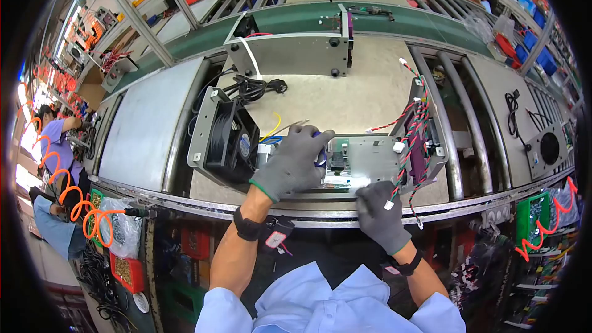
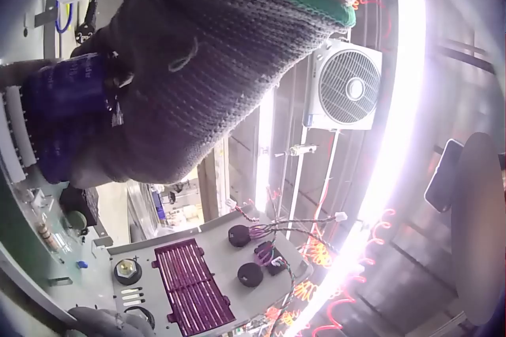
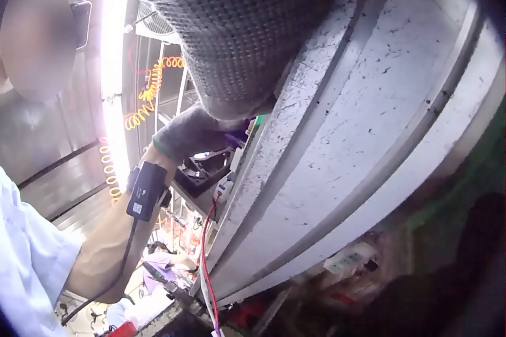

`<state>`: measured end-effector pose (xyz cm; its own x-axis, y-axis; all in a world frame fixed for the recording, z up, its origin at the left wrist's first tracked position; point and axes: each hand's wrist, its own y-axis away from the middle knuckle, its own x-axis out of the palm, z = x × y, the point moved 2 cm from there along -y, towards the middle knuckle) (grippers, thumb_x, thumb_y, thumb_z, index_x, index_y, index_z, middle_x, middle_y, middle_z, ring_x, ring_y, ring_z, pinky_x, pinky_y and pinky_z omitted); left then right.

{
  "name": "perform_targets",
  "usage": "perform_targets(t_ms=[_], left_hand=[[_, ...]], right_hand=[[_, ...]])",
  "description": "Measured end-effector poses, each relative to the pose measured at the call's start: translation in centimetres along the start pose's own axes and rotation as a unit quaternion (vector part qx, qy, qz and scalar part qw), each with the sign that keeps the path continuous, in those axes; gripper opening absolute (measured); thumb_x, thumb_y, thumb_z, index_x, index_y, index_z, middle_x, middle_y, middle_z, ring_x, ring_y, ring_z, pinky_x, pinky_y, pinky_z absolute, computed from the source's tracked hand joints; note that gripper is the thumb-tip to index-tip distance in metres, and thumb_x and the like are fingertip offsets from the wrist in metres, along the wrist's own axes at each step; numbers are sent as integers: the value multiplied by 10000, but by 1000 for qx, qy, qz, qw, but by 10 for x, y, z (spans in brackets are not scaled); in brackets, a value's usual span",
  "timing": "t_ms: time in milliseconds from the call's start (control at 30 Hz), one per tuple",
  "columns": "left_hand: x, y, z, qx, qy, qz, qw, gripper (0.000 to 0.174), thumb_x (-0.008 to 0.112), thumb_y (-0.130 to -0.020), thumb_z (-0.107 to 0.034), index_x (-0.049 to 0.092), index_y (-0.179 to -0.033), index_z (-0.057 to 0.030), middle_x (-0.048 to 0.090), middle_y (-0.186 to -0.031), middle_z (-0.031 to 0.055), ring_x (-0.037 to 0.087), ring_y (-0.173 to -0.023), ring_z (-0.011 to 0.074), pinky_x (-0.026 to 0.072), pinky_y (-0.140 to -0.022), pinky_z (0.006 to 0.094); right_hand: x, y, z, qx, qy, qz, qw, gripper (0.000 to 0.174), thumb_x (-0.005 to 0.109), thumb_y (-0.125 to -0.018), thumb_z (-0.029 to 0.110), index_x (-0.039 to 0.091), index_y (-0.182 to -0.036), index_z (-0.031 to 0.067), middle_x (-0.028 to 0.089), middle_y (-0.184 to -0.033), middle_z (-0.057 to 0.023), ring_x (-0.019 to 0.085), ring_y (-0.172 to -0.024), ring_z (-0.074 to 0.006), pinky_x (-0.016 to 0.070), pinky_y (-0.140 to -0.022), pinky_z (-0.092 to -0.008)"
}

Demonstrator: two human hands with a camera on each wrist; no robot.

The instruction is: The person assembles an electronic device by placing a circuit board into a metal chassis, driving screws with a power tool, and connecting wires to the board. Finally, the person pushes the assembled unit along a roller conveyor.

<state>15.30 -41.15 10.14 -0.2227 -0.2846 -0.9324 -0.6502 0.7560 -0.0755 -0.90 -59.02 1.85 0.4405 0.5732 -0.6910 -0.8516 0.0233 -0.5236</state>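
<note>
Gray knit covers the left hand (image 1: pixel 293 161), its fingers curled around dark blue cylinders (image 2: pixel 67 84) at the center of the head view, where the glove hides most of them above the open metal chassis (image 1: pixel 376 155). The right hand (image 1: pixel 381 217), lower right of center, rests at the chassis's near edge, its fingertips lost from sight in the right wrist view, so whether it pinches anything cannot be told. A black fan (image 1: pixel 233 142) stands left of center, and twisted red-and-black wires (image 1: pixel 420 124) partly cover the chassis's right end.
</note>
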Motion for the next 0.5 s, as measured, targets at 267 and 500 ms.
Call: perform_targets(t_ms=[267, 500], left_hand=[[24, 3, -2, 8, -17, -182, 983, 415, 699, -800, -248, 665, -1192, -118, 637, -1056, 161, 569, -1061, 377, 519, -846, 492], [33, -4, 3, 36, -46, -271, 961, 275, 707, -775, -205, 705, -1035, -115, 636, -932, 130, 598, -896, 316, 528, -721, 442]], right_hand=[[19, -61, -10, 1, 61, 84, 995, 574, 539, -768, -55, 599, -1333, 25, 621, -1241, -179, 584, -1130, -381, 492, -947, -469], [23, -59, -12, -6, 108, 114, 988, 513, 587, -793, -26, 619, -1304, 21, 628, -1289, -148, 584, -1164, -345, 472, -974, -453]])
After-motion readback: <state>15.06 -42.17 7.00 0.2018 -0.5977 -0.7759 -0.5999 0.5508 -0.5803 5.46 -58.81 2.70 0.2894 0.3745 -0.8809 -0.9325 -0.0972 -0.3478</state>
